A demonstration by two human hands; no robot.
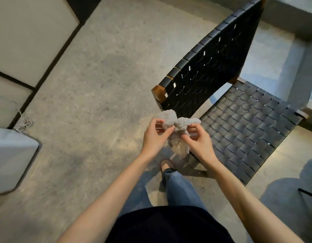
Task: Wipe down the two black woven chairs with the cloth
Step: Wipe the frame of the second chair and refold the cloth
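Pinching the soft, light cloth (176,120) with my left hand (156,135) and right hand (198,139), I judge its edges the best hold.

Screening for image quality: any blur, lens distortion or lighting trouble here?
Head view: left hand, right hand and fluffy cloth slightly soft. Head view: wide-angle lens bows the black woven chair's backrest and the cushion edges at left. Head view: dim warm light, bluish patch on the floor beyond the chair, soft shadow lower right, no harsh glare.
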